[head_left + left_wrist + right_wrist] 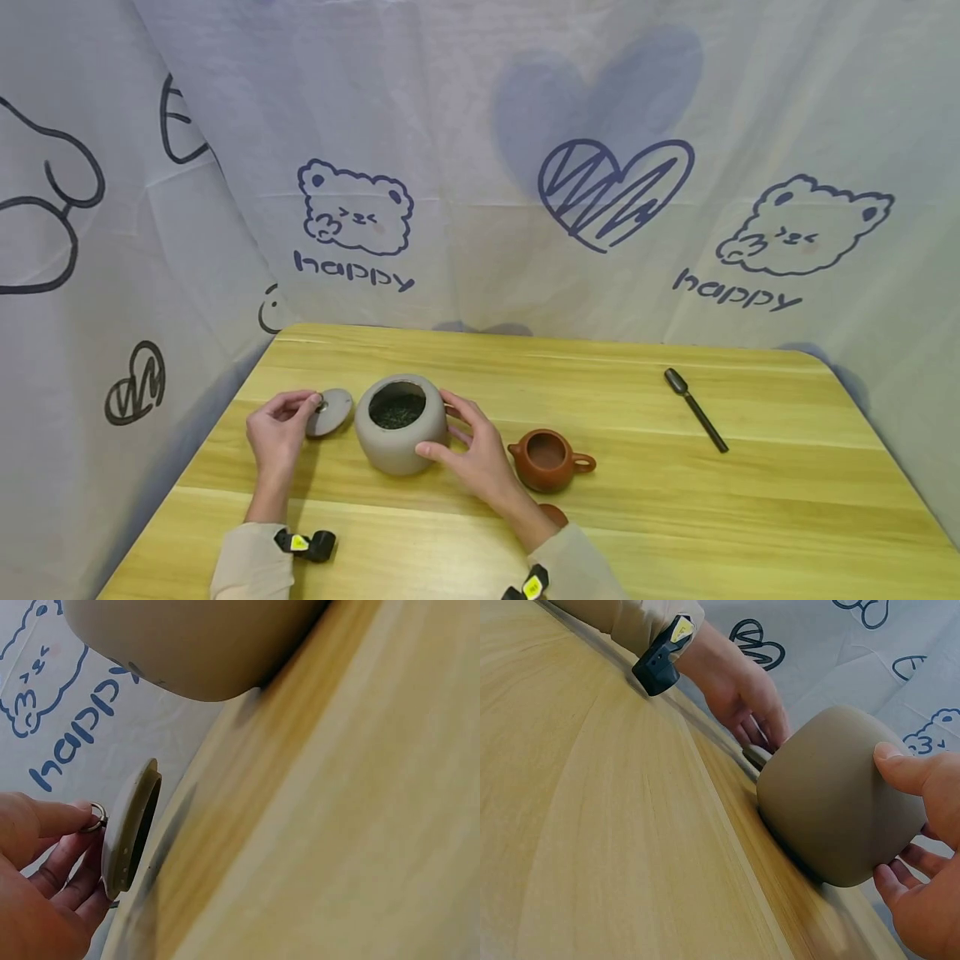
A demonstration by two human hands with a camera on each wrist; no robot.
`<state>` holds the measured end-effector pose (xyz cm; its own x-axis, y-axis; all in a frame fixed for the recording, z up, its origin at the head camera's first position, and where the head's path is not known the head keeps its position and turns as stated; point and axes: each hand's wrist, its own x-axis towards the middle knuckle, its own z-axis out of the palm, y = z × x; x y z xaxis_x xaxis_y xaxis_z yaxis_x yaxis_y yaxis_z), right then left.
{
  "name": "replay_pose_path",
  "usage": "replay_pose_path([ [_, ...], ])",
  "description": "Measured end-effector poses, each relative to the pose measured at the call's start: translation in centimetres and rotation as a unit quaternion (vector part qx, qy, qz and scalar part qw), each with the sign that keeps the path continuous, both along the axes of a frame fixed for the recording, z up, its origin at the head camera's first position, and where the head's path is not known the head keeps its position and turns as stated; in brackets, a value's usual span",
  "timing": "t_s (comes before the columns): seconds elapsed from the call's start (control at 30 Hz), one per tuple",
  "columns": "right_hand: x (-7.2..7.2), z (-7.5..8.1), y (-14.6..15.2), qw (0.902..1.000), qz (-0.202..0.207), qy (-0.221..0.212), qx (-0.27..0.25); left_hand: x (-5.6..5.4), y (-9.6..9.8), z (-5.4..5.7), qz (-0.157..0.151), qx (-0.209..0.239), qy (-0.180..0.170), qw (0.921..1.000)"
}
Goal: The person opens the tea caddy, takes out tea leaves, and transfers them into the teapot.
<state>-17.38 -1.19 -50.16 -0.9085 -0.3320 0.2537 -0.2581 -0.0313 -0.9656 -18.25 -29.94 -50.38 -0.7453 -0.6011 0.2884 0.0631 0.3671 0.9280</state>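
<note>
A round grey tea jar (397, 450) stands uncovered on the table, with dark loose tea leaves (397, 410) inside. Its grey lid (333, 414) is off to the left; my left hand (279, 427) pinches the small metal ring (97, 817) on top of it. In the left wrist view the lid is tilted close over the wood, its hollow underside facing away from the palm. My right hand (476, 458) holds the jar by its right side, the thumb in front and the fingers (922, 859) bent round behind.
Right of the jar sits a small reddish-brown clay teapot (546, 483), uncovered, its handle pointing right. A reddish-brown round piece (553, 514) is partly hidden behind my right forearm. Farther right lies a black scoop (697, 410). Printed white cloth (480, 275) hangs behind the table (750, 517).
</note>
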Motion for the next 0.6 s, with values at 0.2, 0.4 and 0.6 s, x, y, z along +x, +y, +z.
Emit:
replay_pose_path([
  [0.2, 0.0, -0.17, -0.09, 1.0, 0.0, -0.001, -0.005, 0.06, -0.13, -0.44, 0.008, -0.023, -0.032, 0.9992],
  [0.4, 0.04, 0.0, -0.07, 1.0, -0.005, -0.001, 0.004, -0.05, -0.1, -0.5, 0.006, -0.041, -0.056, 0.9976],
  [0.6, 0.01, 0.0, -0.06, 1.0, -0.006, -0.001, 0.007, -0.13, -0.06, -0.54, 0.004, -0.057, -0.068, 0.9961],
])
